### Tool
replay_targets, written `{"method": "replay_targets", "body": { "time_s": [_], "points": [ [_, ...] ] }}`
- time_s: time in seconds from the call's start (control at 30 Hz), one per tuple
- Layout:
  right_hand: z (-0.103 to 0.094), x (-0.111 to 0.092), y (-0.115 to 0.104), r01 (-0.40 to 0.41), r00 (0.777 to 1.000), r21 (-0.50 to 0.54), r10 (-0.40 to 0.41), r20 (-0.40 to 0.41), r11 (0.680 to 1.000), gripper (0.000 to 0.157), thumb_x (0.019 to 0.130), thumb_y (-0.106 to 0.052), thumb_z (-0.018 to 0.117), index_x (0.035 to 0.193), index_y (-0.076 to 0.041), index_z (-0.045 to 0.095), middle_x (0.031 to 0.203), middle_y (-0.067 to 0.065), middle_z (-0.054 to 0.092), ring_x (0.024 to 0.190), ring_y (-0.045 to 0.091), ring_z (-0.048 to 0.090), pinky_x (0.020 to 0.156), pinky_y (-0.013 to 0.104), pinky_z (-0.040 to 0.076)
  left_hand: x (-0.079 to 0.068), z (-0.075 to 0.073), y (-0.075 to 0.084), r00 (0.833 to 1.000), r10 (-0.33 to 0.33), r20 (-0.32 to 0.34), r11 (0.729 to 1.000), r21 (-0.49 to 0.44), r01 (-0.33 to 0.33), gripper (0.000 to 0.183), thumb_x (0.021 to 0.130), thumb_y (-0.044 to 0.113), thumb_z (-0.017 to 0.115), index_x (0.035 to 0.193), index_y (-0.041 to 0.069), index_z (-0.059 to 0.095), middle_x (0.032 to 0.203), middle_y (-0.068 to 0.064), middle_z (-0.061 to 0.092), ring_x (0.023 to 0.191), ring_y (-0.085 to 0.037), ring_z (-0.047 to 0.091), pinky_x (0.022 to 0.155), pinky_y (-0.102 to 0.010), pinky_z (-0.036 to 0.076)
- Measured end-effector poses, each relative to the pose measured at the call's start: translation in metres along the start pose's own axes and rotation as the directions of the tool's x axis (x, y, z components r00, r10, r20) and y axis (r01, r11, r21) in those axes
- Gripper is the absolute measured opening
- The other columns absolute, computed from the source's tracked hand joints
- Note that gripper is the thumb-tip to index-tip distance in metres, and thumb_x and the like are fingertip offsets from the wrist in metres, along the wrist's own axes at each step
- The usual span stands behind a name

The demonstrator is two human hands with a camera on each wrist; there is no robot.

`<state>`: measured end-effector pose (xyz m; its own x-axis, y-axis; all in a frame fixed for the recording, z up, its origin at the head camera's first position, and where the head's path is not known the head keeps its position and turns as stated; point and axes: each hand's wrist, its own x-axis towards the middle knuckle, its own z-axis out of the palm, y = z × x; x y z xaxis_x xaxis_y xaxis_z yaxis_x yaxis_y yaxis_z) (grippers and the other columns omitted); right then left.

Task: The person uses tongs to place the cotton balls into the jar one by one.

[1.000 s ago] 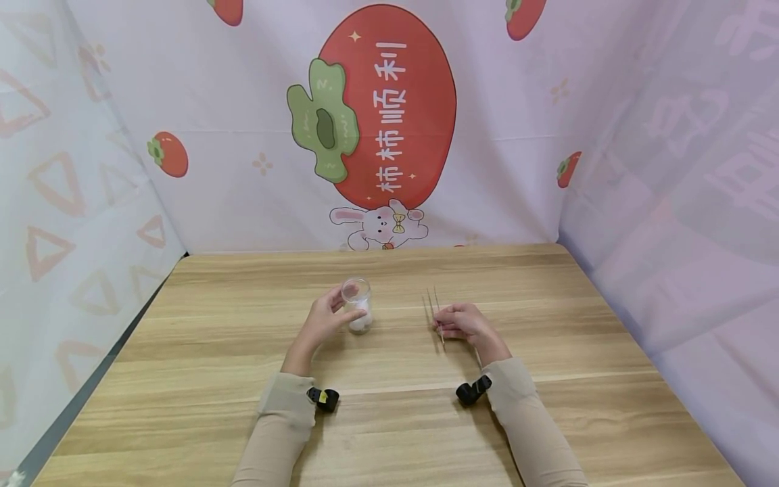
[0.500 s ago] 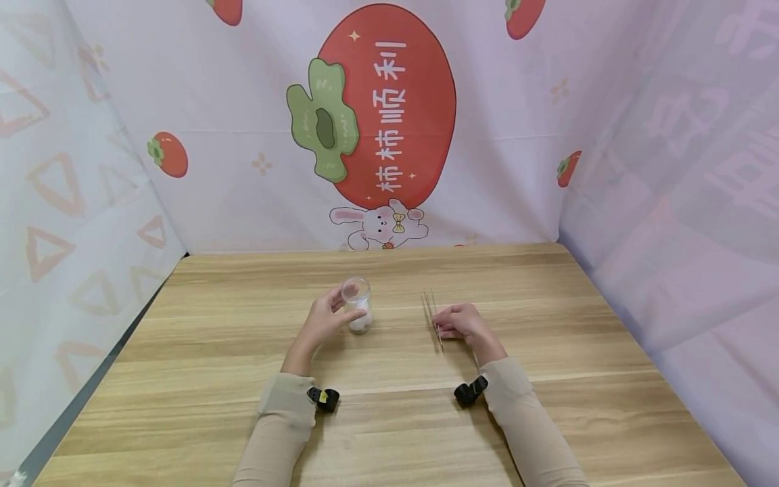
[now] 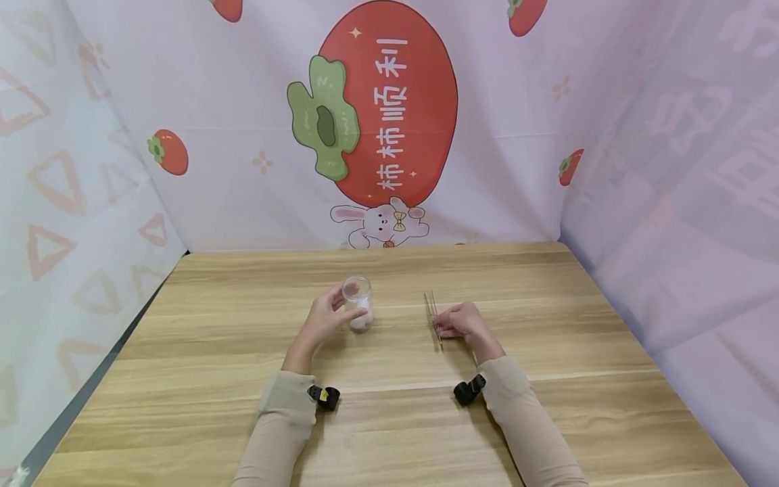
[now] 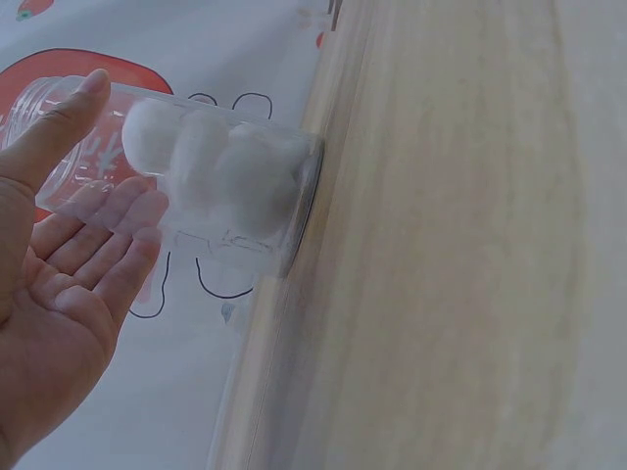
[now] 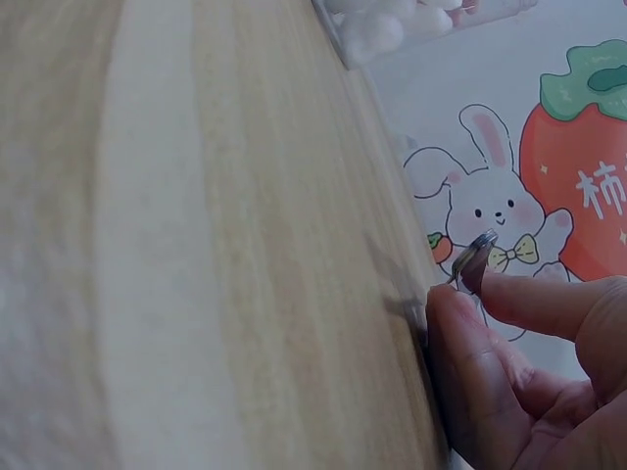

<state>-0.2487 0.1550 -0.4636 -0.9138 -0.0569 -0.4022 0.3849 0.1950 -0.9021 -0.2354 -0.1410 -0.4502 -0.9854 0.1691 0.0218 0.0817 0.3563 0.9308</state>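
A clear jar [image 3: 365, 296] with an uncovered mouth stands upright on the wooden table, white cotton balls [image 4: 201, 166] inside it. My left hand [image 3: 326, 316] grips the jar near its upper part, thumb on the near side and fingers behind. To the right of it, my right hand [image 3: 462, 320] pinches thin metal tweezers [image 3: 439, 333] between thumb and fingers, low over the tabletop. Their two slim arms point away from me, slightly apart at the far end. In the right wrist view the tweezers [image 5: 474, 262] appear nearly end-on and foreshortened.
The wood-grain table [image 3: 389, 433] reaches back to a cloth backdrop [image 3: 231, 189] printed with persimmons and a rabbit. Cloth also hangs at both sides. A black camera [image 3: 328, 398] sits at my left wrist and another camera [image 3: 467, 392] at my right.
The right hand has shifted very slightly left, and the far ends of the tweezers have moved a little left and toward me. The left hand and jar stay in place.
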Motion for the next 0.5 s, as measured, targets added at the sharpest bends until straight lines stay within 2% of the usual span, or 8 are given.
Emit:
{"method": "replay_targets", "body": {
  "time_s": [0.5],
  "points": [
    [0.0005,0.0025,-0.0022,-0.054,0.997,-0.076,0.05,-0.052,0.996,0.014,0.084,-0.002,0.071,0.092,0.01,0.069,0.056,0.0,0.063,0.048,0.006,0.062,0.052,0.018,0.06,0.0029,0.0019,-0.0014,0.999,0.038,0.001,0.999,-0.038,-0.038,0.069,0.081,0.021,0.078,0.141,0.005,0.046,0.147,-0.019,0.048,0.139,-0.034,0.045,0.12,-0.042,0.037]
  ]
}}
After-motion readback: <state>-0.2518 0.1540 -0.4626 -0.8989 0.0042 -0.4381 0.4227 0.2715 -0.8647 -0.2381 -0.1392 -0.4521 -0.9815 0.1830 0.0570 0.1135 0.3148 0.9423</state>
